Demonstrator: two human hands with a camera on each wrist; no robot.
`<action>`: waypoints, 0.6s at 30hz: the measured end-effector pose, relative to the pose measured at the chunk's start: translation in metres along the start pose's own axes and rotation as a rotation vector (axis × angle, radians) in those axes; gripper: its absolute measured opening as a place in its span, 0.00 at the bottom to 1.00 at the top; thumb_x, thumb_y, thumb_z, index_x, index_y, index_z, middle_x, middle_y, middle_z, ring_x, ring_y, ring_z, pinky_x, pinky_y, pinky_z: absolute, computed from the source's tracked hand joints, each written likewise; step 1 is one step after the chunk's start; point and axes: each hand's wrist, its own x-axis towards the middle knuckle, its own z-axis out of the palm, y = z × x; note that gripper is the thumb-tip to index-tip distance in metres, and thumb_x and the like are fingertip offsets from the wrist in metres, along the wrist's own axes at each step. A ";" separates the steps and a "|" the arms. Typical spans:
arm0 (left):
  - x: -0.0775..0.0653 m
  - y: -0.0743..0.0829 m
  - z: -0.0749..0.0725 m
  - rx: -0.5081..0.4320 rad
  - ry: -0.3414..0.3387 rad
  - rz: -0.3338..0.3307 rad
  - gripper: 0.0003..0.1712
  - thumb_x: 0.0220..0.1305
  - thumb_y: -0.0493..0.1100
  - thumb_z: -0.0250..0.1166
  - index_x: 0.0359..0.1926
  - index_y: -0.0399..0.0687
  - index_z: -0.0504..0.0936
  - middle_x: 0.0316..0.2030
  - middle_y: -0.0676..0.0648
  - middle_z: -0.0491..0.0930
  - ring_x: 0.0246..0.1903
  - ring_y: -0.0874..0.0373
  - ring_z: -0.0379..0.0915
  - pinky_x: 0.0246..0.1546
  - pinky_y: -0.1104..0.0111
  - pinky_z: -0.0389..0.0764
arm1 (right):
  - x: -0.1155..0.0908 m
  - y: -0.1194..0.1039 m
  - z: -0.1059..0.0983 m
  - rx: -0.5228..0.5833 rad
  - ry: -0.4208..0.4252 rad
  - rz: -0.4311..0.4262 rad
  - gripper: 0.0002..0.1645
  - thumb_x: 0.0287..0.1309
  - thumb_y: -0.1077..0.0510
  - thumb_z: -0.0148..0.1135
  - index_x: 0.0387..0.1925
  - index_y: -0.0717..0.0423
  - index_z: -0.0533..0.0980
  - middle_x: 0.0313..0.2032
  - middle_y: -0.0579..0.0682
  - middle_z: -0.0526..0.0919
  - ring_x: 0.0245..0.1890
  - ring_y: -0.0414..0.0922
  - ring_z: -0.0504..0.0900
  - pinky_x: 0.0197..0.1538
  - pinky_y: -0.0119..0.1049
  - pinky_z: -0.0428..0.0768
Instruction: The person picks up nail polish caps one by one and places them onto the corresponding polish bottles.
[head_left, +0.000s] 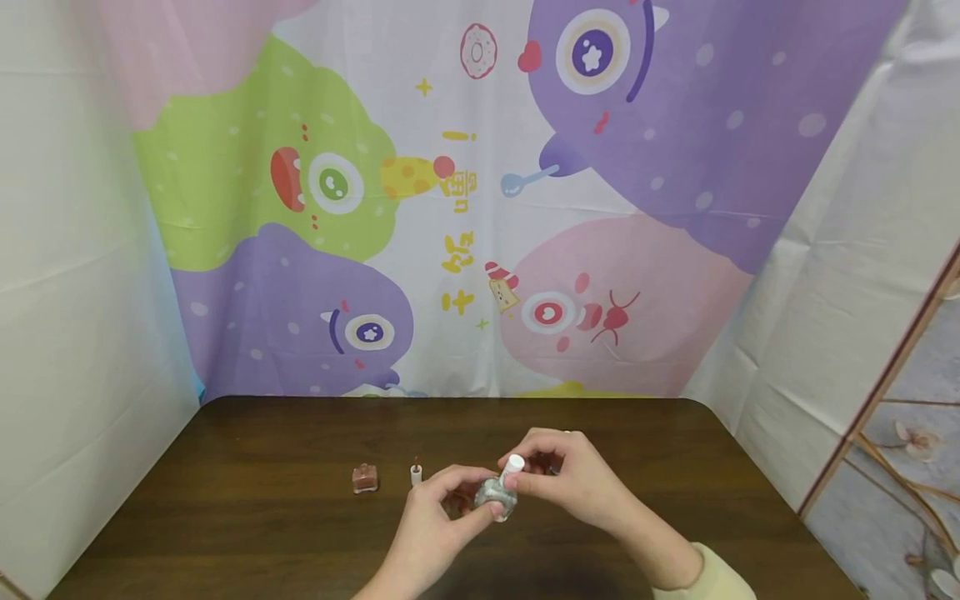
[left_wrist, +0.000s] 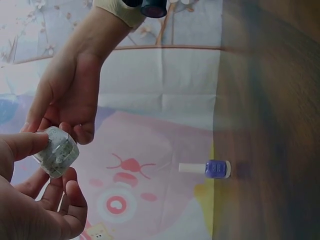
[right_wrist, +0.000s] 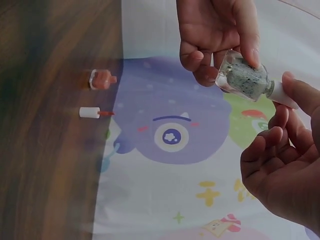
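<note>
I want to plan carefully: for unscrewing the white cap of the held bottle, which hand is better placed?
Probably the right hand: it pinches the white cap, while the left hand grips the bottle by its body.

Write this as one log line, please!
left hand: holds glitter bottle; right hand: pinches its cap; reddish bottle: uncapped; purple bottle: capped

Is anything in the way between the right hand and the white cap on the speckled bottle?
No, nothing that I can see. The right hand already pinches the cap, and the left hand holds the bottle. The orange-red bottle and its brush stand apart, over to the left.
</note>
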 end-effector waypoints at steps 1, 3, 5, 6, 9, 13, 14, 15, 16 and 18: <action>0.000 0.000 0.000 -0.011 -0.001 -0.010 0.15 0.49 0.42 0.74 0.40 0.51 0.83 0.32 0.52 0.81 0.28 0.65 0.73 0.31 0.74 0.75 | 0.000 0.000 0.000 0.005 0.001 0.002 0.07 0.51 0.58 0.70 0.34 0.50 0.82 0.27 0.43 0.79 0.24 0.35 0.71 0.23 0.31 0.71; -0.001 0.001 0.000 -0.032 -0.006 -0.035 0.15 0.49 0.42 0.73 0.40 0.49 0.83 0.32 0.51 0.81 0.28 0.65 0.73 0.31 0.74 0.75 | 0.001 0.001 0.001 0.011 0.004 0.006 0.07 0.51 0.58 0.70 0.34 0.52 0.82 0.27 0.44 0.79 0.24 0.35 0.71 0.24 0.31 0.72; -0.001 0.002 0.000 -0.048 -0.011 -0.057 0.15 0.50 0.42 0.73 0.41 0.48 0.83 0.32 0.50 0.81 0.28 0.65 0.73 0.31 0.74 0.75 | 0.001 0.001 0.001 0.023 0.007 0.021 0.07 0.51 0.58 0.70 0.34 0.53 0.82 0.27 0.44 0.79 0.25 0.35 0.71 0.24 0.30 0.72; -0.001 0.002 0.000 -0.053 -0.013 -0.065 0.15 0.50 0.42 0.73 0.41 0.48 0.83 0.32 0.49 0.81 0.29 0.65 0.73 0.31 0.74 0.75 | 0.001 0.001 0.001 0.028 0.008 0.020 0.07 0.51 0.59 0.70 0.34 0.54 0.82 0.27 0.44 0.79 0.25 0.35 0.72 0.24 0.30 0.72; 0.000 0.002 0.001 -0.058 -0.017 -0.075 0.15 0.50 0.42 0.73 0.41 0.47 0.83 0.32 0.48 0.82 0.29 0.65 0.74 0.31 0.74 0.75 | 0.001 0.002 0.002 0.043 0.011 0.016 0.06 0.51 0.60 0.70 0.33 0.54 0.82 0.26 0.45 0.79 0.25 0.35 0.72 0.25 0.30 0.72; 0.001 0.004 0.002 -0.063 -0.016 -0.076 0.15 0.50 0.42 0.73 0.41 0.46 0.83 0.33 0.48 0.83 0.30 0.65 0.75 0.32 0.74 0.76 | 0.002 0.002 0.001 0.050 0.017 0.004 0.06 0.50 0.62 0.69 0.33 0.53 0.82 0.25 0.47 0.78 0.25 0.34 0.71 0.23 0.29 0.71; 0.000 0.004 0.003 -0.066 -0.014 -0.075 0.15 0.50 0.42 0.73 0.41 0.46 0.83 0.33 0.48 0.83 0.30 0.65 0.75 0.32 0.74 0.76 | 0.002 0.002 0.001 0.048 0.019 0.006 0.06 0.50 0.62 0.69 0.33 0.53 0.82 0.25 0.47 0.78 0.24 0.34 0.70 0.23 0.29 0.70; 0.000 0.004 0.003 -0.068 -0.012 -0.076 0.15 0.50 0.42 0.73 0.41 0.46 0.83 0.33 0.48 0.83 0.30 0.65 0.75 0.32 0.74 0.76 | 0.002 0.002 0.001 0.047 0.020 0.008 0.06 0.50 0.62 0.69 0.32 0.52 0.82 0.25 0.47 0.78 0.24 0.34 0.70 0.23 0.29 0.70; 0.000 0.004 0.003 -0.073 -0.011 -0.078 0.15 0.50 0.42 0.73 0.41 0.45 0.83 0.33 0.48 0.82 0.31 0.65 0.75 0.32 0.74 0.76 | 0.002 0.002 0.001 0.045 0.022 0.010 0.05 0.50 0.62 0.69 0.32 0.52 0.82 0.25 0.47 0.77 0.24 0.33 0.70 0.23 0.29 0.69; 0.000 0.005 0.003 -0.079 -0.007 -0.081 0.16 0.50 0.42 0.73 0.41 0.46 0.83 0.33 0.48 0.82 0.30 0.65 0.75 0.32 0.74 0.76 | 0.002 0.002 0.002 0.039 0.029 0.010 0.05 0.50 0.62 0.69 0.31 0.51 0.82 0.24 0.47 0.77 0.23 0.33 0.69 0.22 0.28 0.69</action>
